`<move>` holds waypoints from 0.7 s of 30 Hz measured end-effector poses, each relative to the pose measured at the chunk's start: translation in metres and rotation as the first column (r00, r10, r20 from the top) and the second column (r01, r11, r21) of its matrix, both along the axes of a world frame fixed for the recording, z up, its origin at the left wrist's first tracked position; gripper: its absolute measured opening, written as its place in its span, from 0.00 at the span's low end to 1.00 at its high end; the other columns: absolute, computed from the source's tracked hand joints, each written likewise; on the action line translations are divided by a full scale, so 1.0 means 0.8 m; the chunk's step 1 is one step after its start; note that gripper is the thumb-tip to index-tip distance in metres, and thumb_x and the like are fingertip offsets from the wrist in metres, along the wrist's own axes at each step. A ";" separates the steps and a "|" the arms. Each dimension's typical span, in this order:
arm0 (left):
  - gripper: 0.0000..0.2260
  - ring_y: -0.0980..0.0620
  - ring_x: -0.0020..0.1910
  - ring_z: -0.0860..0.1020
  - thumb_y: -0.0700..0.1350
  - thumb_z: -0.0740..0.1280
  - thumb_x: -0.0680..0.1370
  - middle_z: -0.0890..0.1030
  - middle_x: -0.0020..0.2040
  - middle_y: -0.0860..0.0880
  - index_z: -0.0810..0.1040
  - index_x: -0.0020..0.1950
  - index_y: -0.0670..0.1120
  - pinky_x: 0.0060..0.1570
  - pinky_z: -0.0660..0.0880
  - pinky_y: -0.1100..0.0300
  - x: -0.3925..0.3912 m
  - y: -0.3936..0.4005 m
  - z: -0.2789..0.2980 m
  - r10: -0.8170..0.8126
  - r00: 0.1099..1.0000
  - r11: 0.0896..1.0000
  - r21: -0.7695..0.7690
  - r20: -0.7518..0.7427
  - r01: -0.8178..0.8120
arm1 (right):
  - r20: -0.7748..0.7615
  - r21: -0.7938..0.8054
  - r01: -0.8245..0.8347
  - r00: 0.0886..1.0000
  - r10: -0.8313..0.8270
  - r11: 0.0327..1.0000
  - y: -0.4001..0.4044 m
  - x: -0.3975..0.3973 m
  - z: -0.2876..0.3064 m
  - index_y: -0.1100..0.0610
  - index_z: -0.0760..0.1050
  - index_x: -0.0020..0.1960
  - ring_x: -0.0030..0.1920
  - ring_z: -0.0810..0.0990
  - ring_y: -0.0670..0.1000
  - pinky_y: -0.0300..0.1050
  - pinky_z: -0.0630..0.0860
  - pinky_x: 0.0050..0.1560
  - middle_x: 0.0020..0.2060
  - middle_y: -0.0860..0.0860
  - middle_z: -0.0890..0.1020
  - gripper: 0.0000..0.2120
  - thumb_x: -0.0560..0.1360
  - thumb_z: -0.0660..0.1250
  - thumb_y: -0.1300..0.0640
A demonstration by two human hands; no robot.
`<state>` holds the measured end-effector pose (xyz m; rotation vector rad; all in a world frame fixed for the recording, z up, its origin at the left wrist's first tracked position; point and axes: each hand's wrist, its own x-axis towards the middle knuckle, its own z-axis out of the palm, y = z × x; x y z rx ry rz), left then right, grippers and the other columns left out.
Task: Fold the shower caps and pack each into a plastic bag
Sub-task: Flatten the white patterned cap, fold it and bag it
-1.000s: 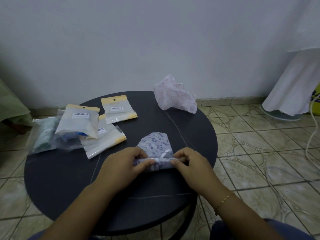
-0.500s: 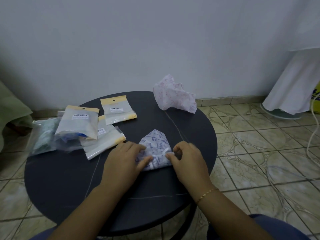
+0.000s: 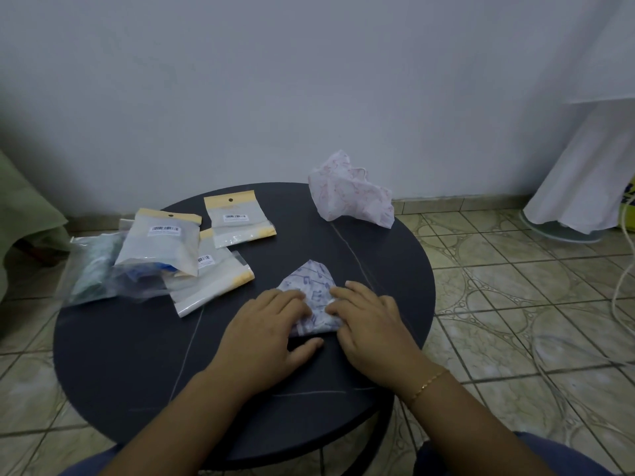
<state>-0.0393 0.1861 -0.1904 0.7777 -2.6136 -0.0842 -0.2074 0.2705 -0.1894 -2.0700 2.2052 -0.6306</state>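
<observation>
You're sitting at a round dark table (image 3: 137,355) with a few thin pale scratch lines across the top, pushed up near a plain grey-white wall (image 3: 275,80). Floor is patterned beige tile (image 3: 515,304), there's white cloth (image 3: 584,166) hanging off to the right, something green (image 3: 24,207) at the left edge, and a pale cord (image 3: 622,286) trailing down the right side.

Bags are all bunched on the left half of the table. One flat bag with a yellow header and barcode sticker (image 3: 237,221) lies on its own, looks empty as far as I can tell. A puffier bag (image 3: 161,245) sits on top of the pile with something blue showing at its bottom, and under it is another flat bag (image 3: 213,283) with a yellow strip. Furthest left, a clear bag (image 3: 92,269) hangs over the table edge with greenish stuff inside.

The blue-print shower cap (image 3: 312,280) is right in front of you, mid-table, folded into a pointed shape. Your left hand (image 3: 268,331) lies flat on its left side, fingers close together, thumb out on the table. Your right hand (image 3: 367,324) presses the right side, fingers straight and together. A crumpled pink-print cap (image 3: 350,201) sits at the far edge.
</observation>
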 end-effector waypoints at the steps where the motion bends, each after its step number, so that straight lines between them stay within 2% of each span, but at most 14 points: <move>1: 0.16 0.56 0.50 0.77 0.63 0.62 0.70 0.79 0.52 0.58 0.76 0.48 0.54 0.44 0.76 0.58 0.001 0.001 0.002 0.006 1.000 1.000 -0.001 0.007 -0.006 | 0.027 0.031 -0.028 0.999 0.028 0.999 0.001 -0.002 0.000 0.49 0.71 0.63 0.74 0.53 0.42 0.42 0.52 0.59 0.71 0.41 0.66 0.22 0.74 0.47 0.49; 3: 0.15 0.57 0.44 0.78 0.64 0.61 0.70 0.79 0.46 0.59 0.74 0.48 0.56 0.41 0.74 0.60 0.003 0.002 0.004 0.019 1.000 0.999 0.029 0.015 -0.019 | 0.090 0.081 -0.051 0.995 0.044 0.995 0.003 -0.003 0.003 0.48 0.68 0.64 0.74 0.50 0.41 0.40 0.49 0.61 0.70 0.42 0.65 0.17 0.75 0.55 0.53; 5: 0.16 0.58 0.41 0.78 0.64 0.59 0.70 0.80 0.43 0.59 0.74 0.49 0.56 0.40 0.73 0.61 0.004 -0.001 0.006 0.026 0.999 0.998 0.058 0.028 -0.027 | 0.123 0.096 -0.049 0.992 0.037 0.994 0.004 -0.003 0.005 0.48 0.67 0.64 0.74 0.49 0.41 0.40 0.48 0.65 0.70 0.42 0.66 0.18 0.75 0.59 0.53; 8: 0.20 0.57 0.43 0.80 0.65 0.55 0.69 0.79 0.51 0.60 0.77 0.52 0.57 0.38 0.74 0.62 0.007 -0.007 0.012 0.026 0.999 0.995 0.096 0.038 -0.029 | 0.167 0.111 -0.027 0.986 0.008 0.993 0.001 -0.005 0.006 0.46 0.69 0.65 0.74 0.51 0.42 0.42 0.47 0.68 0.70 0.39 0.65 0.17 0.77 0.60 0.52; 10: 0.26 0.60 0.47 0.78 0.68 0.51 0.68 0.76 0.56 0.62 0.77 0.56 0.59 0.43 0.76 0.61 0.009 -0.012 0.016 0.032 0.997 0.989 0.141 0.068 -0.041 | 0.199 0.121 -0.020 0.980 -0.004 0.992 -0.001 -0.007 0.010 0.45 0.71 0.65 0.73 0.53 0.42 0.42 0.49 0.66 0.69 0.38 0.66 0.16 0.78 0.60 0.51; 12: 0.29 0.63 0.50 0.76 0.70 0.48 0.68 0.76 0.55 0.63 0.76 0.58 0.60 0.48 0.74 0.63 0.012 -0.017 0.020 0.030 0.994 0.984 0.170 0.104 -0.048 | 0.205 0.137 -0.027 0.979 -0.001 0.990 -0.003 -0.008 0.015 0.45 0.73 0.64 0.70 0.57 0.41 0.42 0.51 0.64 0.67 0.38 0.69 0.15 0.78 0.60 0.49; 14: 0.25 0.64 0.51 0.76 0.70 0.52 0.71 0.78 0.54 0.63 0.77 0.58 0.61 0.50 0.73 0.64 0.016 -0.018 0.027 0.029 0.993 0.973 0.223 0.114 -0.054 | 0.254 0.141 -0.044 0.967 0.006 0.989 -0.003 -0.008 0.020 0.45 0.75 0.62 0.67 0.61 0.41 0.42 0.53 0.63 0.62 0.39 0.72 0.14 0.78 0.60 0.48; 16: 0.17 0.64 0.50 0.76 0.65 0.58 0.75 0.79 0.53 0.62 0.76 0.58 0.62 0.51 0.73 0.62 0.019 -0.020 0.032 0.045 0.991 0.956 0.284 0.125 -0.079 | 0.355 0.146 -0.038 0.935 -0.016 0.989 -0.003 -0.009 0.020 0.42 0.76 0.59 0.64 0.64 0.42 0.43 0.55 0.65 0.57 0.39 0.75 0.12 0.78 0.61 0.47; 19: 0.15 0.61 0.48 0.76 0.63 0.59 0.76 0.79 0.48 0.59 0.71 0.61 0.63 0.49 0.73 0.61 0.023 -0.020 0.038 0.071 0.990 0.947 0.304 0.121 -0.105 | 0.537 0.139 0.041 0.836 -0.111 0.989 -0.006 -0.008 0.013 0.36 0.75 0.51 0.59 0.71 0.48 0.49 0.66 0.66 0.50 0.42 0.77 0.06 0.74 0.66 0.44; 21: 0.14 0.59 0.49 0.74 0.62 0.59 0.77 0.77 0.45 0.58 0.69 0.61 0.62 0.48 0.69 0.64 0.021 -0.017 0.038 0.087 0.992 0.956 0.273 0.089 -0.108 | 0.579 0.097 0.092 0.805 -0.131 0.991 -0.012 -0.004 0.011 0.37 0.75 0.44 0.53 0.75 0.48 0.54 0.69 0.63 0.43 0.45 0.80 0.03 0.73 0.68 0.46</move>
